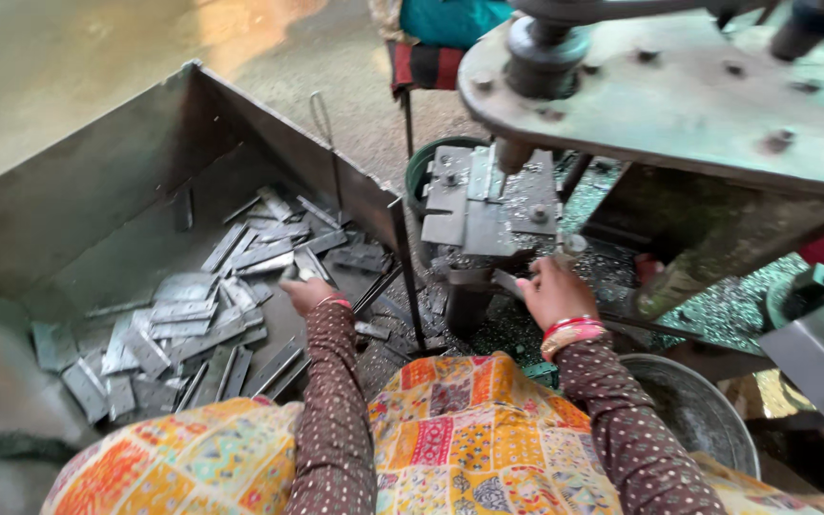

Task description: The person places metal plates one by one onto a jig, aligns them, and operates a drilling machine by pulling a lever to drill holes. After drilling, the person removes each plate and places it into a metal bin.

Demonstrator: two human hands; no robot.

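Note:
My left hand (307, 291) reaches into a large grey metal bin (97, 181) and closes around a flat grey metal strip (299, 264) from the heap of several such strips (202, 315). My right hand (553, 291) is under the drill press (660, 86), fingers curled on a small metal piece (509, 283) beside the press's work plate (488, 195). The drill bit (507, 162) hangs just above that plate. Both arms wear brown dotted sleeves, and red bangles circle the right wrist.
A round metal bowl (693, 410) sits at the lower right near my right elbow. Metal shavings (717, 305) litter the surface under the press. A green bucket rim (423, 162) shows behind the work plate. A patterned orange cloth (450, 439) covers my lap.

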